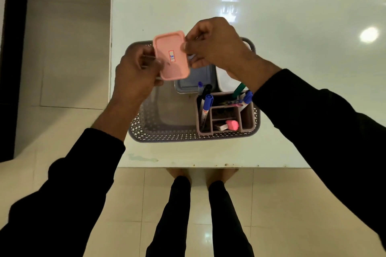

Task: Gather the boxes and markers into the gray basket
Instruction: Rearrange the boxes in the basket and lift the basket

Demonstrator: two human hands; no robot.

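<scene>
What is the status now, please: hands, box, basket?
Left hand and right hand both grip pink-lidded box, held above gray basket. Marker organizer and gray-lidded box already inside. Near-left basket floor free.

Both arms in black sleeves reach forward toward 12 o'clock. The left hand [136, 69] curls its fingers at 9 o'clock, the right hand [217, 45] pinches at 3 o'clock, knuckles up.

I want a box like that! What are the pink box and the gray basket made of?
Pink box: probably plastic, matte; smooth moulded lid with a raised rim and rounded corners. Gray basket: probably plastic too; stiff walls pierced with a regular pattern of small holes.
</scene>
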